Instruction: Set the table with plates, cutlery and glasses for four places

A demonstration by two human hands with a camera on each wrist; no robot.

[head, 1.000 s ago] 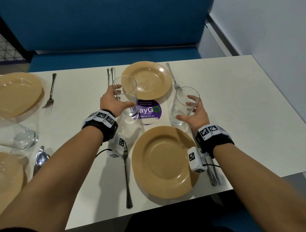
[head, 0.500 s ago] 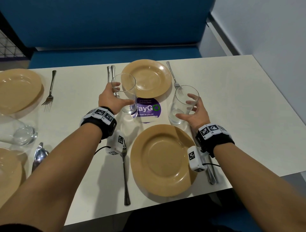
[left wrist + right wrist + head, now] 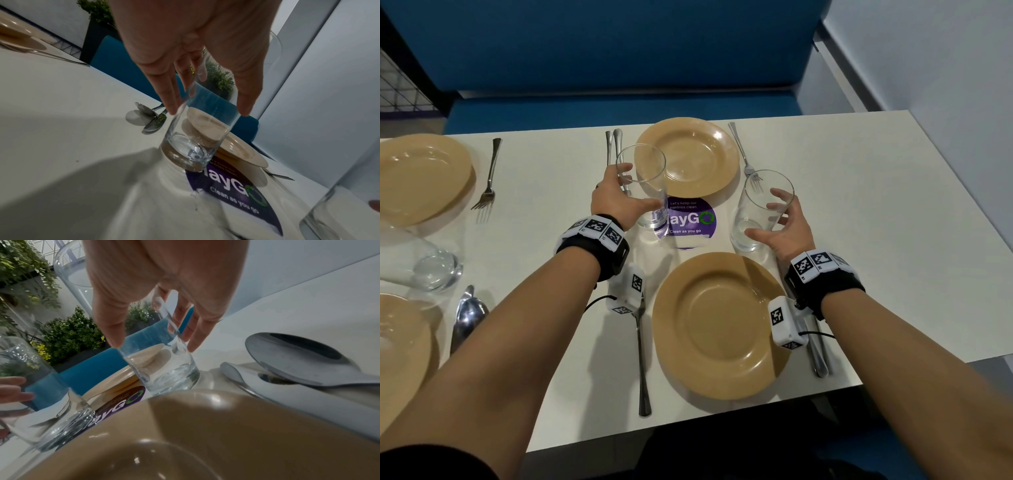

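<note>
My left hand [image 3: 631,192] grips a clear glass [image 3: 643,181] left of the far tan plate [image 3: 688,157]; its base is at the edge of a purple sticker [image 3: 691,219]. In the left wrist view the left hand [image 3: 207,112] has fingers and thumb on either side of that glass [image 3: 191,146], which leans a little. My right hand [image 3: 767,216] curls round a second glass [image 3: 760,205] just beyond the near plate [image 3: 719,325]. The right wrist view shows the right hand [image 3: 154,345] with thumb and fingers flanking this glass [image 3: 170,374], whose base is on the table.
The near place has a fork [image 3: 642,359] on its left and cutlery [image 3: 818,356] on its right. The far place has cutlery [image 3: 613,144] and a fork [image 3: 744,154]. At the left are two more plates [image 3: 417,174], a third glass [image 3: 434,267], a fork [image 3: 488,174] and a spoon [image 3: 465,318]. A blue bench [image 3: 619,109] runs behind.
Both hands keep hold of their glasses in nearly the same spots by the sticker. Only the view has shifted slightly.
</note>
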